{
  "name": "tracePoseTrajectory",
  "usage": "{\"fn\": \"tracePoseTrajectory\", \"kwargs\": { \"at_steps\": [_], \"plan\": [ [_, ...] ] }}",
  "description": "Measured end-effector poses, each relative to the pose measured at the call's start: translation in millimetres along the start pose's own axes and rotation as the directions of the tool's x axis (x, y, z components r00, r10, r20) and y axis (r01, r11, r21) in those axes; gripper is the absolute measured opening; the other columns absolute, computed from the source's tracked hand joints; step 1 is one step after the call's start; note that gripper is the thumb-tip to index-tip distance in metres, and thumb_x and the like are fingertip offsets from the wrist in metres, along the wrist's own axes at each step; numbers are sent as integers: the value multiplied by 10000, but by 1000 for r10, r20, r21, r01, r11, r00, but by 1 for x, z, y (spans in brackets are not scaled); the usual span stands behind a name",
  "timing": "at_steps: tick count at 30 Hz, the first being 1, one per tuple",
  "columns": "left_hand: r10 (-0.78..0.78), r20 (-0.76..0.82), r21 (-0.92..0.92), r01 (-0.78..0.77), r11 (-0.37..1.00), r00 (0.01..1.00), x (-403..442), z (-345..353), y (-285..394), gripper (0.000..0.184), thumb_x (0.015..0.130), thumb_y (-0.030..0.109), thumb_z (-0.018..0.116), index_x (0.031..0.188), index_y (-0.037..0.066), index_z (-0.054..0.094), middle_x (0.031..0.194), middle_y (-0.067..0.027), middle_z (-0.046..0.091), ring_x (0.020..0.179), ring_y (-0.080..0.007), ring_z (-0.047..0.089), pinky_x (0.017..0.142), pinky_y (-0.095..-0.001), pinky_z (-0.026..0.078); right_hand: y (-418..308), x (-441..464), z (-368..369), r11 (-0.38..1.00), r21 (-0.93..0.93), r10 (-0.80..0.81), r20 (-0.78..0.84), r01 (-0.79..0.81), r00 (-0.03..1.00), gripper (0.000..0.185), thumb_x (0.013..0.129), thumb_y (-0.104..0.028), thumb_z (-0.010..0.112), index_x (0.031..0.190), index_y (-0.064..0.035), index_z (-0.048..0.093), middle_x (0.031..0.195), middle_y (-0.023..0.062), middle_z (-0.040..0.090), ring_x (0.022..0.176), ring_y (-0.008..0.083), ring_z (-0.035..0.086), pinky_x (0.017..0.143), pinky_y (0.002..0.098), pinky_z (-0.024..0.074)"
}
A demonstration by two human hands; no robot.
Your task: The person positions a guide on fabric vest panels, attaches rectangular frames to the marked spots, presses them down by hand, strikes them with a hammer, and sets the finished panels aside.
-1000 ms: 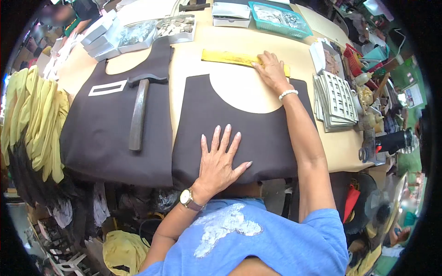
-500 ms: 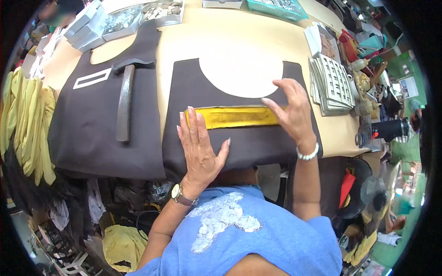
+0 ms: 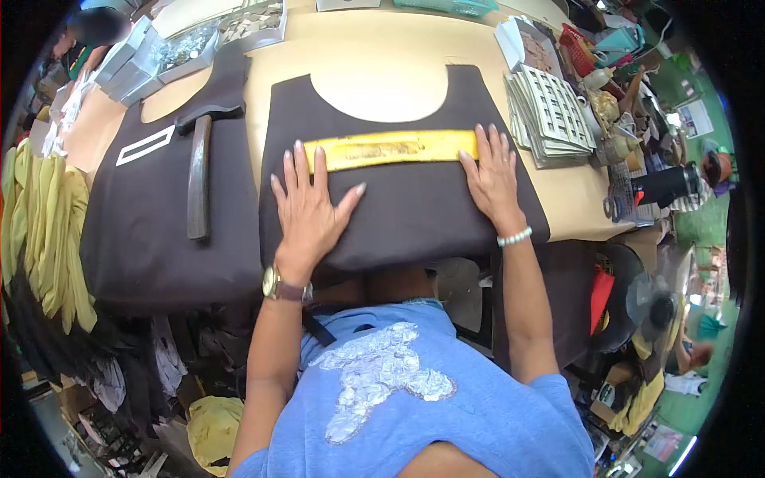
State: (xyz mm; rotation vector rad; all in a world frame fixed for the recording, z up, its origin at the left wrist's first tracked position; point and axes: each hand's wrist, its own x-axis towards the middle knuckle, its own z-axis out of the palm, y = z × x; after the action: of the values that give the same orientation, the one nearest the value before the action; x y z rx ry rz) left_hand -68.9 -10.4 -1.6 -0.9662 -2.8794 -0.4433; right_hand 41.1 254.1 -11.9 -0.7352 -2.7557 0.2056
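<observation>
"Yellow strip [image 3: 390, 150]: how many, and where?"

"One, lying flat across the dark cloth [image 3: 406, 203] in front of me. A second dark cloth [image 3: 159, 219] lies beside it, with one hammer [image 3: 198, 179] and one white frame [image 3: 145, 146] on top."

"And your fingers?"

"Straight and spread on both hands. My left hand [image 3: 307, 223] reaches one end of the strip; my right hand [image 3: 496, 182] lies over the other."

"What differs from before?"

"A second ago the strip was up on the bare table [image 3: 351, 48], under my right hand. Half a second ago that hand was raised, fingers bent; now it's down flat."
</observation>
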Motion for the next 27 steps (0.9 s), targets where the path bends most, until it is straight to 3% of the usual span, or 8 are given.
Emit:
{"fn": "tracePoseTrajectory", "kwargs": {
  "at_steps": [4, 7, 11, 15, 18, 21, 24, 27],
  "plan": [
    [5, -2, 22, -5, 1000, 1000, 34, 10, -11, 866, 850, 629, 457, 1424, 11, 264, 1478, -263, 181, 1373, -415, 165, 1074, -588, 149, 2, 32, 10, 1000, -11, 7, 20, -7, 1000, 628, 933, -486, 391, 1397, -65, 341, 1456, 212, 281, 1354, 391, 235, 1100, 514, 185],
    [37, -14, 24, -37, 999, 999, 52, 14, -11, 853, 858, 614, 457, 1437, 26, 238, 1481, -254, 183, 1375, -414, 162, 1078, -583, 148, 8, 46, 13, 999, -7, 35, 10, -35, 999, 644, 932, -494, 389, 1399, -54, 335, 1459, 201, 286, 1359, 377, 234, 1103, 504, 185],
    [32, -140, -160, -54, 986, 990, 53, 15, -15, 850, 871, 592, 456, 1448, 27, 189, 1480, -246, 192, 1376, -408, 160, 1095, -547, 145, 18, 45, 16, 1000, -9, 17, -14, -17, 1000, 653, 931, -492, 393, 1393, -35, 338, 1452, 199, 304, 1360, 366, 238, 1103, 494, 192],
    [-6, -144, -108, -9, 994, 990, 47, 22, -30, 850, 880, 573, 449, 1438, -12, 184, 1475, -251, 206, 1378, -400, 163, 1110, -502, 148, 19, 43, 13, 1000, 18, 17, -13, -17, 1000, 669, 928, -508, 389, 1394, -31, 332, 1454, 198, 301, 1354, 374, 245, 1097, 510, 188],
    [-27, -82, -23, 25, 999, 996, 46, 12, -24, 837, 869, 530, 496, 1434, -11, 196, 1459, -256, 240, 1361, -400, 212, 1094, -522, 185, 18, 43, 13, 997, -63, -44, -175, 33, 984, 594, 925, -425, 463, 1342, -5, 402, 1378, 214, 401, 1288, 375, 354, 1061, 484, 269],
    [-11, -142, 8, 12, 1000, 990, 53, -1, -17, 813, 847, 438, 569, 1424, -14, 219, 1434, -250, 292, 1333, -399, 270, 1072, -540, 230, 14, 46, 0, 987, 105, -75, -389, 125, 918, 456, 903, -286, 545, 1233, 26, 506, 1172, 207, 556, 1085, 338, 534, 935, 435, 407],
    [-10, -205, -42, 1, 999, 979, 63, -8, -9, 792, 824, 344, 614, 1416, -16, 232, 1409, -243, 332, 1311, -400, 307, 1051, -559, 258, -1, 48, -20, 937, 345, 164, -311, -50, 936, 333, 877, -172, 568, 1126, 48, 571, 919, 163, 619, 823, 286, 605, 782, 390, 474],
    [23, -302, -99, -56, 993, 953, 65, 8, -18, 705, 834, 264, 605, 1391, -27, 285, 1350, -253, 400, 1260, -406, 367, 1044, -491, 303, 18, 47, 10, 878, 457, 292, -279, -141, 915, 294, 876, -136, 552, 1098, 53, 581, 794, 123, 613, 690, 235, 595, 710, 369, 485]
  ]
}}
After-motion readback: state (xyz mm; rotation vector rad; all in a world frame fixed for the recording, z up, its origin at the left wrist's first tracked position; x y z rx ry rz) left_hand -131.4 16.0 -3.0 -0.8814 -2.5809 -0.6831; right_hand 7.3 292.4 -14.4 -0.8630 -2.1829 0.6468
